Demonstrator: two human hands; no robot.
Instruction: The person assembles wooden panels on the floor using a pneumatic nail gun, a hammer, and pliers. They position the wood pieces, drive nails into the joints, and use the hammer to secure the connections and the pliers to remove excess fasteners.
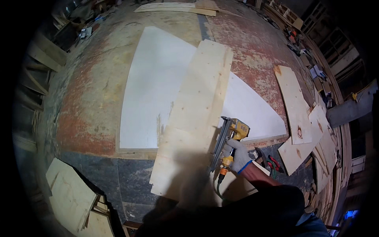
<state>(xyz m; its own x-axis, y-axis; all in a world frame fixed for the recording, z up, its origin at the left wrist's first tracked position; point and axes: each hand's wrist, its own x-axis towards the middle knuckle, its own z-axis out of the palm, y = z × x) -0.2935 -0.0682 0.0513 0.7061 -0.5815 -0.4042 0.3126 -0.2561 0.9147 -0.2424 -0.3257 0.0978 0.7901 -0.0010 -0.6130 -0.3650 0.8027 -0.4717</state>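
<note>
My right hand (237, 156), in a pale knit glove with a blue cuff, is closed round the handle of a yellow pneumatic nail gun (240, 128). The gun's long dark magazine lies to the left of the grip, and a hose runs from its orange fitting toward my body. Beneath it is a long pale plywood board (197, 91), set slantwise across a large white panel (152, 83) with tapering edges. My left hand (193, 191) seems to be over the board's near end, dark and blurred in shadow; its fingers cannot be made out.
Plywood offcuts (294, 104) lie along the right, with red-handled pliers (272, 162) near my right wrist. More cut sheets (71, 193) are stacked at the lower left. Long boards (177, 8) rest at the far edge of the worn red-and-tan work surface (89, 126).
</note>
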